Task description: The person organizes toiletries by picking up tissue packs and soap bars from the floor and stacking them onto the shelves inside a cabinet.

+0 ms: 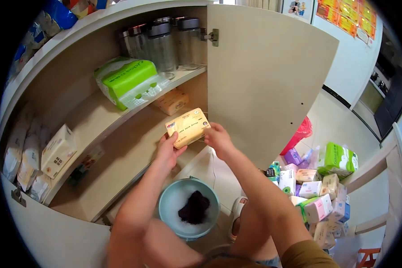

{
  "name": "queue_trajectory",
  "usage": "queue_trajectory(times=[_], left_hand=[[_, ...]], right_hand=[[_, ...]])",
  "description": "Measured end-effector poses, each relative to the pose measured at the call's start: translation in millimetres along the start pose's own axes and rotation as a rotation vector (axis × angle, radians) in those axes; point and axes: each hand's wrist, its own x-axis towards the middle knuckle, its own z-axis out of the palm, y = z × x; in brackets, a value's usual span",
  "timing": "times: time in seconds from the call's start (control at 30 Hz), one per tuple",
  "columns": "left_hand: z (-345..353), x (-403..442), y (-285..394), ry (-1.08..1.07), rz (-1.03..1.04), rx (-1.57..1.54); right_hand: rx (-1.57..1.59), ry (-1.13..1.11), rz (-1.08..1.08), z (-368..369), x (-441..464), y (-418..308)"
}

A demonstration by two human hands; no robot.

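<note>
A yellow pack of tissues (188,127) is held up in front of the lower shelf of the open cabinet. My left hand (167,149) grips its lower left side, thumb on the printed face. At the pack's right edge my right hand (219,139) is closed, its fingers curled against the corner and partly hidden. Just behind, an orange tissue pack (172,102) lies on the lower shelf (116,172). On the upper shelf (87,118) rests a green tissue bundle (126,79) in clear wrap.
Several glass jars (162,47) stand behind the green bundle. The cabinet door (268,76) hangs open at right. Between my legs is a blue bucket (165,210) with suds and dark cloth (194,207). Tissue packs (319,207) pile on the floor at right, beside a white chair (391,178).
</note>
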Motion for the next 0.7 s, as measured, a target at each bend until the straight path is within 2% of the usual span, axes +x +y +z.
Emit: queue_trajectory(times=[0.23,0.5,0.6,0.67,0.7], left_hand=[[-19,39,-7,0.283,0.018,-0.087],[-37,91,5,0.219,0.134,-0.291],[-41,111,10,0.169,0.190,-0.348],[-31,120,15,0.304,0.225,-0.346],[-28,125,17,0.302,0.228,-0.346]], right_hand=[[0.017,-0.037,0.106,17,11,17],[-0.061,-0.070,0.191,34,25,31],[-0.139,-0.094,0.061,46,27,39],[-0.192,-0.109,0.032,50,27,37],[-0.224,-0.105,0.028,52,24,33]])
